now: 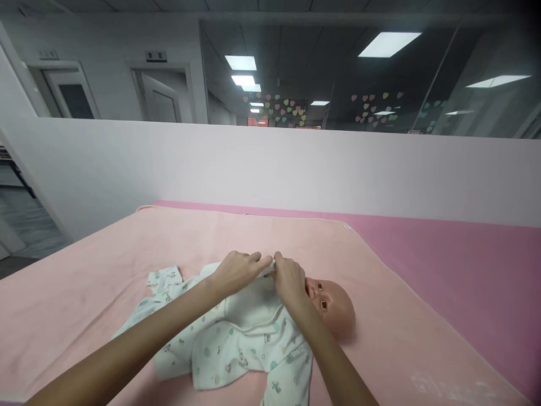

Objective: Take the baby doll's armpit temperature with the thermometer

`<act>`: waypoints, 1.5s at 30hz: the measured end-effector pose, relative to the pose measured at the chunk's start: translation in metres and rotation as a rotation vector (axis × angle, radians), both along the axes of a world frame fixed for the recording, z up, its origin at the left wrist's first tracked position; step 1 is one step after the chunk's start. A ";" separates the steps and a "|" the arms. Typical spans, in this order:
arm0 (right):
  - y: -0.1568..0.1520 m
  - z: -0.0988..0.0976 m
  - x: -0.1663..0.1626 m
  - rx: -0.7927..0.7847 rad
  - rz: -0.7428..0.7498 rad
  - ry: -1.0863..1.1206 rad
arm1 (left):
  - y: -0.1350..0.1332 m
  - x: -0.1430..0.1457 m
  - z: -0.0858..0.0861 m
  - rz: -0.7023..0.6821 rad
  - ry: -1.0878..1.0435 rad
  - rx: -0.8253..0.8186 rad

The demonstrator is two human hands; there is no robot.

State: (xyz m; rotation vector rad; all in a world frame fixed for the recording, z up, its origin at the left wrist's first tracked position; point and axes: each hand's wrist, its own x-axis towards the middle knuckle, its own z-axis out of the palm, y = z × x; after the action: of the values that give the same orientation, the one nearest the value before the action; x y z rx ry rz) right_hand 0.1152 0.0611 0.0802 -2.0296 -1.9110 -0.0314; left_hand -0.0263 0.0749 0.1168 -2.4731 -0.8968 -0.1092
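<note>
Gripping: the garment (236, 344), white with small coloured prints, was pinched at its far edge by both hands.
Garment: it lay spread open near the middle of the blanket (84, 293), wrapped loosely about the body of the doll (333, 307), with one sleeve flung out to the left.
Left hand (236, 270): its fingers were drawn together on the white edge, with the fingertips meeting those of the other hand.
Right hand (289, 279): it was clamped on the same edge, just beside the doll's chin, and hid part of the mouth.
Doll: it lay on its back with its bald head to the right, eyes open, body under the cloth.
Blanket: peach-pink, it lay beneath everything, its far right corner on a deeper pink surface (465, 270).
Partition (296, 163): a low white wall ran along the far side.
Glass (380, 73): it was dark, with pastel heart stickers and reflected ceiling lights.
Doors (163, 96): two stood at the far left.
</note>
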 end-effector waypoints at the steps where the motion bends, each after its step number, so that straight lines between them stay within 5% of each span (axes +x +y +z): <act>1: -0.001 0.002 0.001 0.007 0.020 -0.013 | -0.003 -0.001 -0.001 0.003 0.019 0.013; 10: -0.029 0.010 0.020 0.139 0.179 -0.084 | -0.013 -0.032 0.010 0.255 0.059 -0.059; 20: -0.080 -0.039 0.049 0.422 0.373 -0.010 | -0.079 -0.045 -0.003 0.188 -0.042 -0.550; 23: -0.083 -0.043 0.066 0.485 0.326 0.146 | -0.060 -0.029 -0.004 0.120 -0.336 -0.611; 26: -0.074 -0.043 0.088 0.446 0.224 0.343 | -0.019 -0.005 -0.024 0.173 -0.620 -0.431; 28: -0.063 -0.045 0.102 0.374 0.162 0.498 | 0.009 0.009 -0.047 0.321 -0.653 -0.322; 33: -0.037 -0.052 0.127 0.265 0.158 0.896 | 0.046 0.017 -0.091 0.419 -0.606 -0.411; 45: -0.030 -0.060 0.136 0.075 0.172 1.505 | 0.048 0.005 -0.092 0.520 -0.513 -0.507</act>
State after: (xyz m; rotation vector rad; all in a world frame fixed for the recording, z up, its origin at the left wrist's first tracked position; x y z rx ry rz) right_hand 0.2513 0.0310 0.0202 -1.0818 -0.9802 1.0876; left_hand -0.0213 0.1234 0.0246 -2.5927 -1.9662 -0.3867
